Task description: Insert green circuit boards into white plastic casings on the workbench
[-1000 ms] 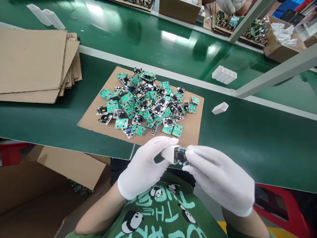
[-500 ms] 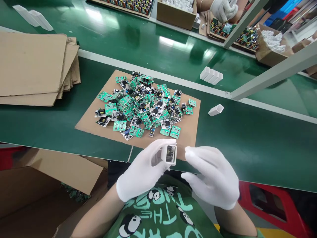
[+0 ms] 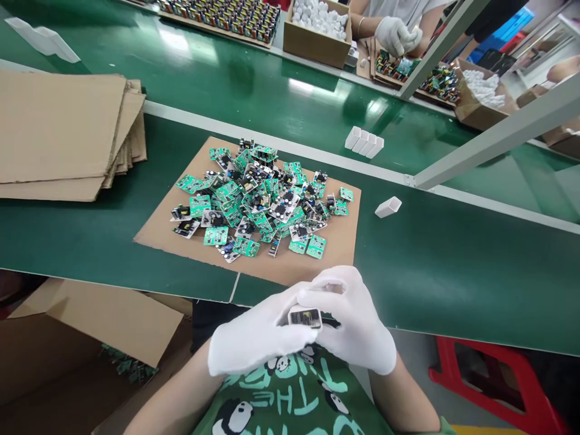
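In front of my chest, my gloved left hand (image 3: pixel 254 335) is closed round a white plastic housing (image 3: pixel 305 318), its open end facing up with a dark circuit board showing inside. My gloved right hand (image 3: pixel 360 323) has its fingers bent against the housing's right side and far edge; its fingertips are partly hidden. Beyond both hands, a heap of green circuit boards (image 3: pixel 260 202) covers a cardboard sheet (image 3: pixel 339 251). A single empty white housing (image 3: pixel 388 207) lies on the green table to the right.
Several white housings (image 3: pixel 364 142) stand in a row near a slanted metal post (image 3: pixel 493 136). Stacked cardboard sheets (image 3: pixel 54 130) lie at left. A co-worker's gloved hands (image 3: pixel 397 37) are across the bench. An open carton (image 3: pixel 113 311) and a red stool (image 3: pixel 498 377) are below the table edge.
My right hand has moved left onto the housing, meeting my left hand. The housing has come slightly lower and turned, its open end now lying wider across. The camera view has shifted a little.
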The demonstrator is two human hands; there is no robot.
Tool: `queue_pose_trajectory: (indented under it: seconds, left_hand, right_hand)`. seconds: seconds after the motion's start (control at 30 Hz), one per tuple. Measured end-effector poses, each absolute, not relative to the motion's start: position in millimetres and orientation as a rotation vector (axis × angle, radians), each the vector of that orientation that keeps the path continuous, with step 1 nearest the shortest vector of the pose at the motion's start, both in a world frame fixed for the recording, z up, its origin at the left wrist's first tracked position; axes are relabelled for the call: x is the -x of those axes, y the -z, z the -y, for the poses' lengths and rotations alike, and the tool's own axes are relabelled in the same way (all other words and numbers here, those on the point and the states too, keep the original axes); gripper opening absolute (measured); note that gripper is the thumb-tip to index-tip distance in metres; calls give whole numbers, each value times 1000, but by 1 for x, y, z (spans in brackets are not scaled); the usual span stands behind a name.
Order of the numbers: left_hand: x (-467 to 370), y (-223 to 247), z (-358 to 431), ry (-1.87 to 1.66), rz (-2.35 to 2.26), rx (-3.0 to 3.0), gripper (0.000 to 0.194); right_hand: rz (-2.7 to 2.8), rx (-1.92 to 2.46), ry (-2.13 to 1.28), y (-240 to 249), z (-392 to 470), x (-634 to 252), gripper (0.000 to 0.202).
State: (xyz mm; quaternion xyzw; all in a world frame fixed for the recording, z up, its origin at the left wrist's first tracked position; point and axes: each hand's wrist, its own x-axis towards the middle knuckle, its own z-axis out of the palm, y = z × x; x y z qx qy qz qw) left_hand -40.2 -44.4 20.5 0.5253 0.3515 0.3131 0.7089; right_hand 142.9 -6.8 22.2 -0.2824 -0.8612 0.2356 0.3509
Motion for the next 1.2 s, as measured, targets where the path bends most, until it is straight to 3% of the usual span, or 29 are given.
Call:
queue_pose_trajectory:
  seconds: [0.27,0.4,0.5,0.57,0.63,0.7,0.8,1.2]
  left_hand:
    - [41,-27,44,-678,-921,-1266,16]
    - [39,-23,45,-694,-924,-1207,17]
    - [37,-13,50,-838,-873,-1180,41]
    - [36,-8,52,-1051,-997,-1357,68]
    - [35,-7,53,-1256,-1178,-1701,78]
    - [34,-8,52,-1330,-1279,-1957,67]
    - [34,-14,48,-1287,-1321,-2004,48]
    - [34,-23,50,-1259,-1465,-1878,37]
  right_hand:
    - [2283,709,-512,-26,7,-139,15]
    - [2312,634,-571,-22,12,-141,34]
    - [2141,771,-731,-21,20,-144,46]
    - [1815,986,-1025,-22,25,-142,40]
    - [1452,1100,-1428,-26,28,-136,33]
    - [1184,1049,-1770,-28,29,-129,31]
    - [946,908,-2006,-28,27,-119,28]
    - [946,815,-2071,-33,26,-113,26]
